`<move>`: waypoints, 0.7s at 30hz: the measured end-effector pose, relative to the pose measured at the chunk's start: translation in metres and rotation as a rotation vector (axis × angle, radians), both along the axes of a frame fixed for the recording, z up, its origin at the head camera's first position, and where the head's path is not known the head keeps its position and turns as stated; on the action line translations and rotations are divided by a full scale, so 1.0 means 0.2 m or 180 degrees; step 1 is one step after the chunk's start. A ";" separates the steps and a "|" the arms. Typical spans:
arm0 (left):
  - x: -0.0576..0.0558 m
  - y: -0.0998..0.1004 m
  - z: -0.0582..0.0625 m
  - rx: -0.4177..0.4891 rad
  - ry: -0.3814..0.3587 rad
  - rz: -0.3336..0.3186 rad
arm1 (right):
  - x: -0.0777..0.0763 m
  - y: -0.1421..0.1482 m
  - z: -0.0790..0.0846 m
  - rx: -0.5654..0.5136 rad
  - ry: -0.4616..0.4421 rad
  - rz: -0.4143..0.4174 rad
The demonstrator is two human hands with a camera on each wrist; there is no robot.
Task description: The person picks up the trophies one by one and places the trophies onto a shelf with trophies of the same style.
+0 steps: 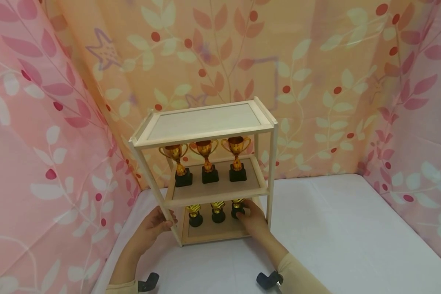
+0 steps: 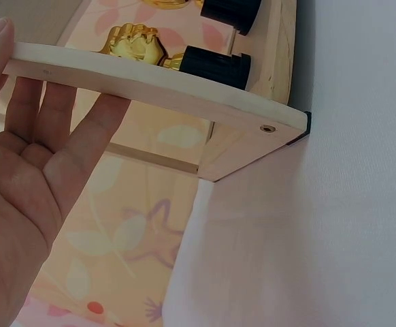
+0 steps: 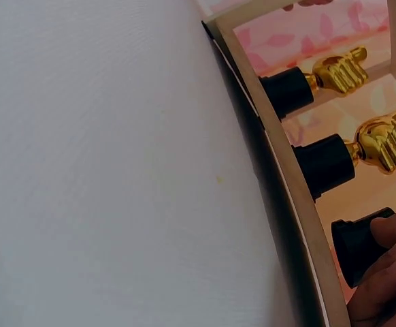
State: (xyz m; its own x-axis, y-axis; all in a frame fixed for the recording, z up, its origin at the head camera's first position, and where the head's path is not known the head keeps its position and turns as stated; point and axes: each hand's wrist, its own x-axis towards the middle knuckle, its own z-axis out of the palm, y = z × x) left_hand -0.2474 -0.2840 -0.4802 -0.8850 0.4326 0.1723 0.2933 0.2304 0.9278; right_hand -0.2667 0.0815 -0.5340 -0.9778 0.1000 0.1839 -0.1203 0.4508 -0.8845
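A three-tier wooden shelf stands upright on the white cloth. My left hand grips its left front post, thumb on one side and fingers on the other. On the bottom tier, three gold thumbs-up trophies with round black bases stand in a row: a left one, a middle one and a right one. With thumb and fingers, my right hand pinches the right trophy's black base, and its gold top is mostly hidden. Three gold cup trophies on square black bases stand on the middle tier.
White cloth covers the tabletop around the shelf. Flowered curtains hang behind and on both sides. The middle tier's front rail passes just above my right hand. Black fittings sit at both wrists.
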 end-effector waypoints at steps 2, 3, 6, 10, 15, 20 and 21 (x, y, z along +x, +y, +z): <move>0.00 0.00 0.00 -0.0014 -0.0042 0.0036 | 0.00 0.00 0.00 -0.0005 -0.0033 -0.0012; 0.00 0.00 0.00 -0.0021 -0.0059 0.0055 | -0.01 0.00 0.00 -0.0021 -0.0050 -0.0011; 0.00 0.00 0.00 -0.0009 -0.0086 0.0079 | -0.01 0.00 0.00 -0.0070 -0.0034 0.0020; 0.00 0.00 0.00 0.0029 -0.0058 0.0058 | -0.02 0.00 0.00 -0.0070 0.0018 0.0052; 0.00 0.00 0.00 0.0031 -0.0046 0.0058 | -0.03 0.00 -0.01 0.0011 -0.0026 0.0039; 0.00 0.00 0.00 0.0012 -0.0039 0.0058 | -0.04 0.00 -0.02 0.0066 -0.0033 0.0024; 0.00 0.00 0.00 0.0014 -0.0039 0.0056 | -0.04 0.00 -0.02 0.0085 -0.0030 0.0019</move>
